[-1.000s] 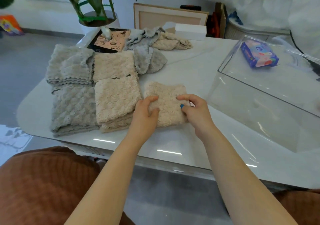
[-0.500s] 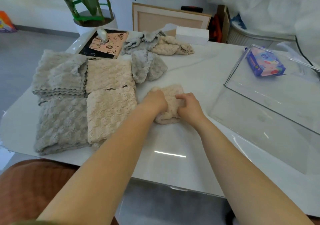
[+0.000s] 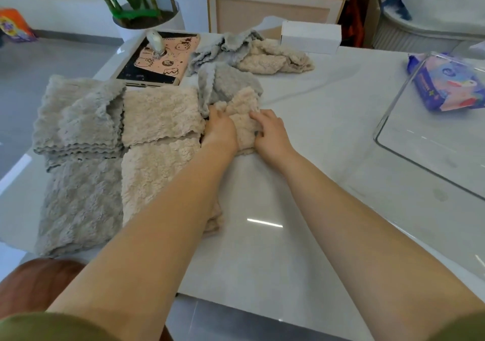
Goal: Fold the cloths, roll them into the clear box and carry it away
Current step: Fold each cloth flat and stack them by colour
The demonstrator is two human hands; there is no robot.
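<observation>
Both forearms reach across the white table [image 3: 262, 262]. The left hand [image 3: 220, 130] and right hand [image 3: 271, 134] curl around the beige cloth [image 3: 244, 120]. Since half a second ago it has been rolled farther from the person into a tighter bundle, and it now presses against a loose grey cloth [image 3: 228, 83]. Just left lie folded stacks [image 3: 157, 178], grey and beige. The clear box [image 3: 433, 143] stands well to the right, with a blue tissue pack [image 3: 446, 86] seen through its wall. Farther back are a cartoon-printed case [image 3: 160, 59] with unreadable lettering, crumpled cloths [image 3: 273, 57] and a white carton [image 3: 311, 37].
</observation>
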